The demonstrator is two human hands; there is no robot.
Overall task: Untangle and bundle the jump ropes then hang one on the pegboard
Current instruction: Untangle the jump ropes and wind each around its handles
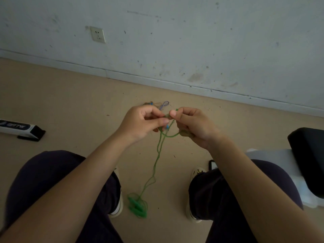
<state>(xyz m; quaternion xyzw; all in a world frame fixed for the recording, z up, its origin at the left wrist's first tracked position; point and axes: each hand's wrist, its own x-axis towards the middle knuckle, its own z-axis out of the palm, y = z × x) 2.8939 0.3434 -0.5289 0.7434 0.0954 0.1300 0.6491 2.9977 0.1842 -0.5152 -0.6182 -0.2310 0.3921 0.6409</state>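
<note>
A: What is recorded nearest the camera?

B: Green handles (pixel 135 206) are seen on the floor (pixel 70 102) between the shoes, with the green jump rope (pixel 158 151) rising from them to the hands.

A: State of each hand?

B: The rope is pinched by the left hand (pixel 142 122) between thumb and curled fingers. It is likewise gripped by the right hand (pixel 192 126), a loop being held beneath.

A: Farther out?

B: A blue-and-white striped cord (pixel 164 104) is noted just behind the hands, on the floor; then a wall (pixel 192 41) with a socket (pixel 97 34).
</note>
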